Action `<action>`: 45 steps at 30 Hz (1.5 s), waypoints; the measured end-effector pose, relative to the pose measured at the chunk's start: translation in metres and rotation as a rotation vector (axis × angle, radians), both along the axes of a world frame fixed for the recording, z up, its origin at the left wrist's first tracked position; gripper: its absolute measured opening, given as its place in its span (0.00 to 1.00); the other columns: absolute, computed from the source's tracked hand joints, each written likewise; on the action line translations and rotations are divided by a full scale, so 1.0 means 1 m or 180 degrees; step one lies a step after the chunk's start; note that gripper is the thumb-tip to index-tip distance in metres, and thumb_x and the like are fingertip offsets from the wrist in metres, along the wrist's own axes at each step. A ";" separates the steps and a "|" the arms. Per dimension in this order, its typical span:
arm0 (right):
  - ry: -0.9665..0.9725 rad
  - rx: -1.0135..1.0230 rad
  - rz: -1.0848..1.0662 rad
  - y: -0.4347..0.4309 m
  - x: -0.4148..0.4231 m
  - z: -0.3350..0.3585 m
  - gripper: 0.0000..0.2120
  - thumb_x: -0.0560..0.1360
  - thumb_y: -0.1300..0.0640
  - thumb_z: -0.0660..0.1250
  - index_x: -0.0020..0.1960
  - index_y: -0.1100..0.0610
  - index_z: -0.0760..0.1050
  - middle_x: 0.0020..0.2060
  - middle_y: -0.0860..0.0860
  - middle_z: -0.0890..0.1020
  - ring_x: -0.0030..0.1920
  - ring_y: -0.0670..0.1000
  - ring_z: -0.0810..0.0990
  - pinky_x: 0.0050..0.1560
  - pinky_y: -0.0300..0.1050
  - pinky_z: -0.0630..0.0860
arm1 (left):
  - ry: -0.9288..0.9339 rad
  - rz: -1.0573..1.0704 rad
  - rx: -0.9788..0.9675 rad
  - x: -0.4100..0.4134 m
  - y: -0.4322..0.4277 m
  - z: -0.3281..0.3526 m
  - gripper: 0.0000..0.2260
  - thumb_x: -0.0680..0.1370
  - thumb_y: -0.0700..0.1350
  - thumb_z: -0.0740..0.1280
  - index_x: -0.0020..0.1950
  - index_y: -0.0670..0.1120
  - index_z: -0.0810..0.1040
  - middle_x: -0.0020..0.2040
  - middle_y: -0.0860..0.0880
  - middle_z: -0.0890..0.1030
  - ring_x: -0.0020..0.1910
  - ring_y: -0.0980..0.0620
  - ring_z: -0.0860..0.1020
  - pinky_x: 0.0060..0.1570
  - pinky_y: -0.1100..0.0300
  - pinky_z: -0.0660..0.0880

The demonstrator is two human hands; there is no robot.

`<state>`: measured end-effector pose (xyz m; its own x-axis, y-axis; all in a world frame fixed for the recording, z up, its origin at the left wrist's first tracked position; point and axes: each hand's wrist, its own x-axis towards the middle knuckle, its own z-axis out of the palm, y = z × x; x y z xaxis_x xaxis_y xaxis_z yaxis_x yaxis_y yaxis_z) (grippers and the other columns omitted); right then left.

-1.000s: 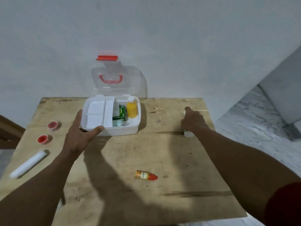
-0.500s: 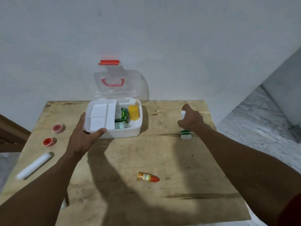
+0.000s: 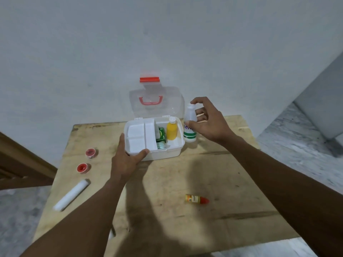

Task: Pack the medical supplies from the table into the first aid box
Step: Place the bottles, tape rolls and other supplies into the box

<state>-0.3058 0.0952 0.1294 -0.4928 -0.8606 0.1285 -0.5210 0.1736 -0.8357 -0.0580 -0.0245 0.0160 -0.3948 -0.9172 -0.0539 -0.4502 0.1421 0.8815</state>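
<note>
Bottle [image 3: 189,127] upright in right hand's [image 3: 207,123] grip (just beside box [image 3: 163,153]); left hand [image 3: 126,160] grasps box's corner.

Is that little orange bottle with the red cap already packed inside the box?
No. The orange bottle with the red cap lies on its side on the wooden table, well in front of the open first aid box.

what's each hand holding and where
Right hand grips the white bottle at its upper body; left hand braces the first aid box at its front-left corner.
</note>
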 end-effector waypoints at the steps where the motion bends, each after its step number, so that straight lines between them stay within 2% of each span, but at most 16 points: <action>1: -0.0042 -0.0101 -0.0009 -0.003 0.006 -0.001 0.25 0.70 0.57 0.77 0.60 0.43 0.69 0.46 0.47 0.80 0.40 0.47 0.83 0.43 0.40 0.83 | -0.0005 -0.0001 0.0013 0.001 -0.001 -0.001 0.36 0.69 0.57 0.77 0.73 0.59 0.63 0.64 0.55 0.78 0.60 0.48 0.78 0.55 0.53 0.75; 3: -0.0091 -0.0308 0.0019 -0.010 0.015 -0.006 0.25 0.70 0.59 0.77 0.59 0.43 0.69 0.47 0.45 0.79 0.42 0.46 0.83 0.45 0.38 0.83 | -0.0020 -0.0019 0.0010 0.002 -0.002 -0.002 0.37 0.69 0.58 0.77 0.73 0.59 0.63 0.64 0.55 0.78 0.60 0.48 0.78 0.56 0.53 0.75; 7: -0.0005 -0.0647 0.0176 -0.020 0.023 -0.026 0.25 0.70 0.62 0.77 0.61 0.48 0.71 0.49 0.48 0.80 0.47 0.49 0.83 0.50 0.38 0.82 | -0.0025 0.0007 0.0037 0.003 -0.004 -0.005 0.39 0.69 0.58 0.77 0.75 0.59 0.60 0.66 0.55 0.77 0.61 0.48 0.77 0.58 0.50 0.75; 10: 0.0293 -0.0661 0.0431 -0.028 0.020 -0.042 0.24 0.70 0.64 0.77 0.62 0.55 0.72 0.50 0.44 0.79 0.49 0.48 0.83 0.54 0.36 0.80 | 0.0046 0.0037 0.0038 0.002 -0.003 -0.005 0.40 0.70 0.57 0.77 0.76 0.59 0.60 0.66 0.54 0.76 0.60 0.49 0.76 0.55 0.53 0.76; 13: 0.0655 -0.0697 0.0723 -0.033 0.012 -0.056 0.24 0.70 0.64 0.77 0.62 0.60 0.73 0.54 0.47 0.80 0.51 0.49 0.83 0.57 0.38 0.80 | 0.0069 0.0091 0.0053 0.001 -0.002 -0.006 0.39 0.70 0.56 0.77 0.76 0.58 0.61 0.64 0.55 0.77 0.58 0.51 0.76 0.50 0.58 0.74; 16: 0.1105 -0.0740 0.0904 -0.039 0.005 -0.071 0.24 0.69 0.61 0.78 0.61 0.59 0.73 0.56 0.53 0.82 0.51 0.53 0.83 0.56 0.39 0.80 | 0.0057 0.0115 0.0039 0.001 -0.002 -0.006 0.38 0.70 0.56 0.77 0.75 0.59 0.61 0.63 0.56 0.77 0.58 0.52 0.76 0.49 0.58 0.75; 19: 0.1504 -0.0845 0.0947 -0.042 -0.003 -0.083 0.25 0.67 0.61 0.79 0.60 0.57 0.73 0.55 0.54 0.83 0.48 0.52 0.80 0.52 0.38 0.75 | 0.0028 0.0157 0.0026 0.000 0.000 -0.005 0.38 0.71 0.56 0.77 0.75 0.61 0.61 0.63 0.58 0.76 0.60 0.53 0.75 0.51 0.59 0.73; 23: 0.1841 -0.0856 0.1086 -0.045 -0.016 -0.093 0.24 0.65 0.61 0.81 0.58 0.61 0.77 0.49 0.55 0.83 0.44 0.57 0.77 0.49 0.39 0.70 | -0.0050 0.0139 -0.0032 -0.001 -0.001 -0.005 0.37 0.71 0.56 0.76 0.75 0.62 0.61 0.66 0.57 0.75 0.62 0.52 0.75 0.54 0.56 0.75; 27: 0.1721 -0.0756 0.1089 -0.045 -0.023 -0.101 0.23 0.65 0.60 0.80 0.57 0.60 0.77 0.50 0.54 0.82 0.44 0.58 0.78 0.48 0.40 0.69 | -0.0110 0.0186 -0.0030 -0.001 0.000 -0.006 0.38 0.69 0.57 0.77 0.75 0.64 0.61 0.66 0.58 0.76 0.62 0.51 0.76 0.59 0.49 0.77; 31: 0.1562 -0.0571 0.1106 -0.043 -0.022 -0.104 0.22 0.66 0.60 0.79 0.57 0.61 0.77 0.50 0.54 0.82 0.44 0.56 0.77 0.47 0.45 0.72 | -0.0098 0.0148 -0.0124 -0.003 0.000 -0.007 0.35 0.71 0.55 0.77 0.73 0.62 0.63 0.64 0.59 0.76 0.61 0.52 0.76 0.52 0.58 0.76; 33: 0.1402 -0.0365 0.1084 -0.044 -0.021 -0.101 0.20 0.67 0.60 0.78 0.57 0.60 0.76 0.48 0.52 0.82 0.43 0.52 0.75 0.46 0.47 0.73 | -0.0098 0.0166 -0.0125 -0.003 -0.001 -0.008 0.35 0.71 0.55 0.77 0.74 0.63 0.63 0.64 0.59 0.76 0.61 0.52 0.75 0.52 0.58 0.76; 37: 0.1380 0.0003 0.1062 -0.047 -0.020 -0.098 0.17 0.69 0.60 0.74 0.56 0.58 0.74 0.47 0.50 0.81 0.41 0.50 0.71 0.46 0.49 0.73 | -0.0112 0.0151 -0.0051 -0.002 -0.002 -0.009 0.38 0.70 0.59 0.76 0.75 0.62 0.61 0.66 0.57 0.76 0.63 0.50 0.75 0.58 0.48 0.78; 40: 0.1569 0.0223 0.1106 -0.048 -0.018 -0.094 0.16 0.71 0.59 0.73 0.55 0.58 0.73 0.48 0.52 0.81 0.42 0.52 0.72 0.46 0.51 0.73 | -0.0117 0.0155 -0.0030 -0.002 -0.002 -0.009 0.38 0.69 0.60 0.76 0.75 0.61 0.61 0.66 0.56 0.76 0.63 0.50 0.75 0.59 0.46 0.78; 45: 0.1698 0.0324 0.0979 -0.048 -0.015 -0.089 0.16 0.71 0.60 0.73 0.54 0.60 0.70 0.46 0.55 0.79 0.42 0.54 0.71 0.41 0.46 0.63 | -0.0079 0.0124 -0.0032 -0.002 -0.001 -0.009 0.37 0.70 0.59 0.76 0.74 0.61 0.62 0.65 0.55 0.76 0.62 0.49 0.76 0.57 0.45 0.78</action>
<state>-0.3210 0.0476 0.0401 -0.1109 -0.9738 0.1985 -0.9010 0.0142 -0.4336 -0.0603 -0.0255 0.0070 -0.3575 -0.9324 -0.0541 -0.4774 0.1327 0.8686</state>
